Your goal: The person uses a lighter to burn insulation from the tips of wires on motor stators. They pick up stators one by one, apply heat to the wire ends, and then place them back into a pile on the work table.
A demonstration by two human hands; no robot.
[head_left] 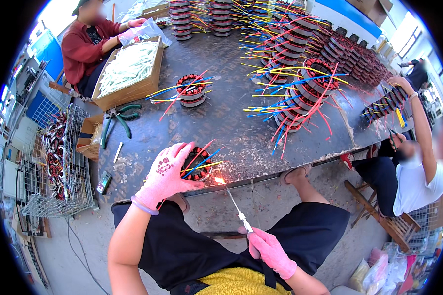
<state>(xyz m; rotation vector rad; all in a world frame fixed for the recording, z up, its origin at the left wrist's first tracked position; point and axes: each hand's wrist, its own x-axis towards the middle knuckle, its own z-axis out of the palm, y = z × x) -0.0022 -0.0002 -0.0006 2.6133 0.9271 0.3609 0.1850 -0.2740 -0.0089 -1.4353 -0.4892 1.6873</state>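
Note:
My left hand (pixel 166 169), in a pink glove, is wrapped round the side of a motor stator (pixel 200 172) at the table's near edge. Red, blue and yellow wire leads stick out from the stator to the right; the glove hides its left side. My right hand (pixel 271 251), also gloved in pink, is closed round a slim metal rod tool (pixel 236 205) with a white section above the grip. The rod points up and left, and a bright orange glow shows at its tip, just right of the stator and near the wire ends. I cannot tell the tool's exact kind.
Another stator (pixel 191 91) stands mid-table; stator stacks (pixel 300 101) with wires fill the right and back. Green-handled pliers (pixel 118 118) lie left, beside a carton (pixel 155 61) of white sleeves. A wire cage (pixel 59 196) stands left. One co-worker sits far left, another right, handling stators.

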